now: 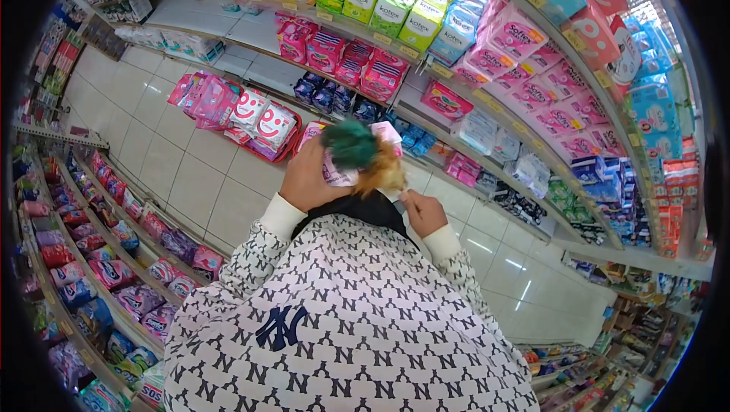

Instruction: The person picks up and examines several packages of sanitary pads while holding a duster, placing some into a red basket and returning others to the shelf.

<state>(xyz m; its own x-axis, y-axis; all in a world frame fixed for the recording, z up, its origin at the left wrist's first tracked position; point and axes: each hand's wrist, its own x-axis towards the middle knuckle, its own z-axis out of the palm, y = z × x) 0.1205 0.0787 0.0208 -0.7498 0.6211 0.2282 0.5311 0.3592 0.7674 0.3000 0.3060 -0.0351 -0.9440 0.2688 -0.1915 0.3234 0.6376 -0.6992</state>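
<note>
Just in front of my body, my left hand (306,180) is closed on the edge of a pink pack (340,177), which is partly covered. Over that pack lies a blurred, fluffy feather duster (351,146) with green feathers at one end and orange-brown ones at the other. At the orange-brown end, the fingers of my right hand (424,213) are pinched together, seemingly on the duster; its handle cannot be made out. Another pink-and-white pack (387,136) shows just behind the feathers.
A red basket (291,144) with white-and-red packs (275,124) stands on the tiled floor (194,172) ahead. Pink packs (209,100) lie beside it. Shelves of Kotex packs (391,12) and pink Softex packs (517,35) curve ahead and right; another stocked shelf (114,271) runs along the left.
</note>
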